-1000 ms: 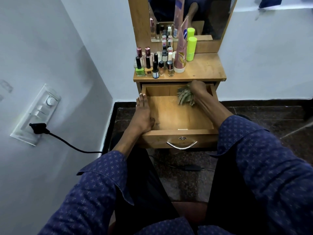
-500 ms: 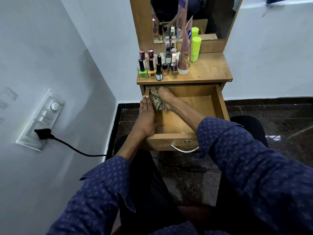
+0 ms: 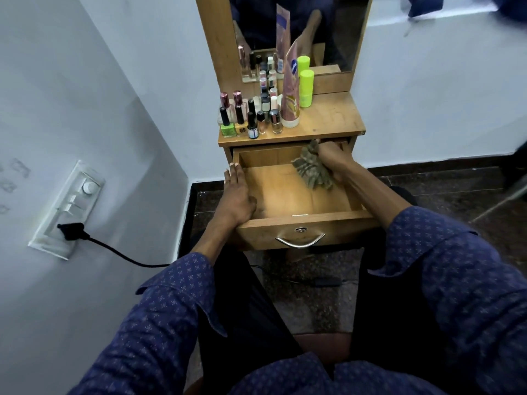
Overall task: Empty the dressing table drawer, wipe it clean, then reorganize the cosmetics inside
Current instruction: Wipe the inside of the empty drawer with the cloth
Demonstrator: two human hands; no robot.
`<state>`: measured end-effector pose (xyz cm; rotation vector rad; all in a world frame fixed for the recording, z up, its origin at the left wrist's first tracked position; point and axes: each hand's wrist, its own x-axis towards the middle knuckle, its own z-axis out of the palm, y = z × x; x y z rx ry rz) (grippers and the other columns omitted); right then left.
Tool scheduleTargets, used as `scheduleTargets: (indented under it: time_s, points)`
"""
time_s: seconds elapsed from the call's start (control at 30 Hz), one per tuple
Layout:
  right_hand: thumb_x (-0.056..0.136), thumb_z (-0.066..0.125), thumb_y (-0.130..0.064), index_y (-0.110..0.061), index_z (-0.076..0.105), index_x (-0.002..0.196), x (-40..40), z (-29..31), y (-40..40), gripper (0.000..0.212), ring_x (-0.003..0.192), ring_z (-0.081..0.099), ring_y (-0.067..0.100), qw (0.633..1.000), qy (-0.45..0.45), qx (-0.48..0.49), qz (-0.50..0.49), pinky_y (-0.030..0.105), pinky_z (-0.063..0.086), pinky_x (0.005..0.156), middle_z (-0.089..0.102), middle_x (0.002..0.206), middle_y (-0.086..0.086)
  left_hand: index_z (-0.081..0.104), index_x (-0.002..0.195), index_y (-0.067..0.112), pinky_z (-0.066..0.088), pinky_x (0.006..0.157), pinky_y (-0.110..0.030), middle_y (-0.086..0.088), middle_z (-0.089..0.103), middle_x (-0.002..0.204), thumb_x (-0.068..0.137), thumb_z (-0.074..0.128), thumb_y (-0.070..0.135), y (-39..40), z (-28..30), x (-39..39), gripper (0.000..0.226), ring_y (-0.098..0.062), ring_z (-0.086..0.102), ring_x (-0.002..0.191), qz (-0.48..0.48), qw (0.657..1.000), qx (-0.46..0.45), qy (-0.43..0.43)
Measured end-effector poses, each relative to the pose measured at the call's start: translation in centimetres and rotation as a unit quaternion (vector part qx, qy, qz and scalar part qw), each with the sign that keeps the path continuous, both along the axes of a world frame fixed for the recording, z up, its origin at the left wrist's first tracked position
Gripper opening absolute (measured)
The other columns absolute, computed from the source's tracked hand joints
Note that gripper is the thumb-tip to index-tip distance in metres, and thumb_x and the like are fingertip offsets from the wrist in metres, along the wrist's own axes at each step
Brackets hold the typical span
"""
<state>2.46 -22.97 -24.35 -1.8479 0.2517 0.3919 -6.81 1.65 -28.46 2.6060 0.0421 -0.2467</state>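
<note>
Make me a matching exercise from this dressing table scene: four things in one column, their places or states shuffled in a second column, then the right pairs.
Things:
1. cloth
2. left hand
3. lime green bottle
4. metal handle

Places or states:
A. on the drawer's front panel
B. stands on the tabletop by the mirror
C. rests flat on the drawer's left wall
D. gripped by the right hand in the drawer's back right corner

Pairs: 1-D, 2-C, 3-B, 4-A

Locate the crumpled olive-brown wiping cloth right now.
In the head view the crumpled olive-brown wiping cloth sits in the open wooden drawer, at its back right corner, gripped by the right hand.
</note>
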Motion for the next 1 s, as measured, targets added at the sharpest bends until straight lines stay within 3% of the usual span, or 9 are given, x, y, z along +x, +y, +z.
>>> scheduleTargets:
  time_s: [0.07, 0.17, 0.27, 0.37, 0.47, 0.57, 0.73, 0.87, 1.0]
  points:
    - [0.110, 0.041, -0.020, -0.006, 0.064, 0.110, -0.8, 0.4, -0.5, 0.027, 0.105, 0.071, 0.031, 0.992, 0.029, 0.119, 0.036, 0.048, 0.056, 0.102, 0.074, 0.111, 0.016, -0.005, 0.166, 0.003, 0.000, 0.131, -0.042, -0.015, -0.011, 0.175, 0.103, 0.057, 0.015, -0.4, 0.2, -0.4, 0.089, -0.033, -0.016, 0.161, -0.008, 0.999, 0.015, -0.037]
    - [0.110, 0.041, -0.025, -0.007, 0.057, 0.122, -1.8, 1.7, -1.2, 0.027, 0.098, 0.071, 0.029, 0.958, 0.051, 0.254, 0.127, 0.049, 0.056, 0.097, 0.071, 0.109, 0.015, 0.021, 0.166, 0.009, 0.007, 0.133, -0.047, -0.011, 0.012, 0.175, 0.105, 0.056, 0.019, -1.0, 0.7, -0.4, 0.071, -0.030, -0.003, 0.163, -0.047, 0.990, 0.016, -0.134]
    - [0.109, 0.049, -0.028, -0.005, 0.056, 0.126, -2.7, 3.0, -1.7, 0.030, 0.101, 0.070, 0.028, 0.924, 0.036, 0.309, 0.221, 0.044, 0.056, 0.097, 0.068, 0.115, 0.017, 0.041, 0.160, 0.017, 0.032, 0.125, -0.050, -0.006, 0.043, 0.163, 0.109, 0.050, 0.026, -2.5, 2.3, -0.2, 0.052, -0.027, 0.033, 0.155, -0.015, 0.979, -0.113, -0.170]
    - [0.102, 0.062, -0.014, -0.001, 0.056, 0.129, -3.2, 3.7, -2.4, 0.031, 0.112, 0.067, 0.030, 0.907, 0.016, 0.331, 0.260, 0.043, 0.053, 0.104, 0.067, 0.124, 0.020, 0.054, 0.150, 0.025, 0.046, 0.111, -0.037, 0.006, 0.059, 0.141, 0.111, 0.046, 0.041, -4.7, 4.9, 0.0, 0.043, -0.012, 0.056, 0.129, 0.036, 0.955, -0.259, -0.138]
    - [0.092, 0.069, 0.000, -0.002, 0.050, 0.135, -3.3, 4.3, -3.2, 0.047, 0.114, 0.070, 0.029, 0.926, -0.003, 0.290, 0.241, 0.039, 0.059, 0.099, 0.070, 0.126, 0.018, 0.067, 0.127, 0.018, 0.054, 0.090, -0.027, 0.003, 0.071, 0.118, 0.112, 0.047, 0.036, -5.8, 6.5, 1.1, 0.031, -0.009, 0.067, 0.106, 0.034, 0.920, -0.383, -0.078]
    - [0.096, 0.069, -0.003, -0.006, 0.052, 0.140, -3.1, 4.8, -4.0, 0.047, 0.114, 0.071, 0.027, 0.943, -0.033, 0.221, 0.246, 0.036, 0.061, 0.094, 0.069, 0.129, 0.018, 0.069, 0.119, 0.017, 0.054, 0.076, -0.018, 0.003, 0.071, 0.110, 0.108, 0.057, 0.025, -6.6, 7.3, 2.1, 0.018, -0.008, 0.067, 0.098, 0.023, 0.926, -0.372, -0.056]
    - [0.103, 0.062, -0.019, -0.019, 0.072, 0.118, -1.7, 5.6, -5.7, 0.018, 0.115, 0.069, 0.023, 0.959, -0.142, 0.052, 0.241, 0.040, 0.056, 0.102, 0.074, 0.119, 0.005, 0.064, 0.118, 0.018, 0.059, 0.078, -0.030, -0.006, 0.071, 0.104, 0.093, 0.078, 0.026, -7.7, 7.2, 3.1, 0.030, -0.018, 0.070, 0.097, 0.028, 0.940, -0.337, -0.050]
    - [0.101, 0.063, -0.015, -0.019, 0.075, 0.113, 0.0, 6.9, -7.4, 0.018, 0.113, 0.062, 0.013, 0.947, -0.237, -0.067, 0.206, 0.041, 0.049, 0.102, 0.071, 0.114, -0.004, 0.056, 0.124, 0.016, 0.057, 0.076, -0.027, 0.007, 0.062, 0.104, 0.096, 0.074, 0.025, -9.9, 7.7, 3.2, 0.034, -0.006, 0.061, 0.092, 0.024, 0.957, -0.269, -0.104]
    - [0.097, 0.063, -0.012, -0.025, 0.076, 0.109, 2.0, 9.0, -8.0, 0.022, 0.111, 0.062, 0.016, 0.934, -0.308, -0.117, 0.142, 0.032, 0.050, 0.094, 0.071, 0.114, -0.004, 0.043, 0.144, 0.016, 0.061, 0.095, -0.044, -0.001, 0.064, 0.123, 0.100, 0.070, 0.027, -12.7, 9.0, 4.9, 0.053, -0.012, 0.066, 0.106, 0.022, 0.952, -0.275, -0.131]
